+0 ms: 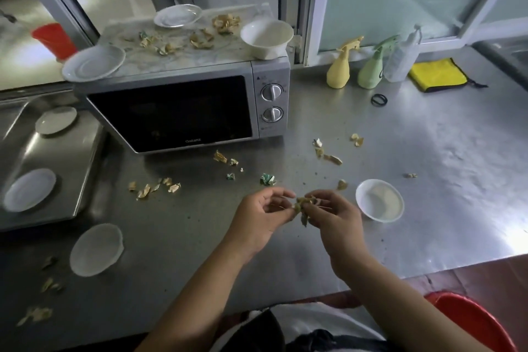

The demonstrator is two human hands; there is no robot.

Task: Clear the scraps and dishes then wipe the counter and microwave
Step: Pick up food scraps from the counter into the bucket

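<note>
Over the steel counter my left hand and my right hand meet, both pinching a clump of crumpled scraps. More scraps lie scattered on the counter and others on top of the grey microwave. A small white dish sits just right of my right hand, another at the front left. A white bowl and two plates stand on the microwave.
A steel sink tray at left holds two white dishes. Yellow, green and clear spray bottles and a yellow cloth sit at the back right. A red bin is at lower right, a red cup behind the window.
</note>
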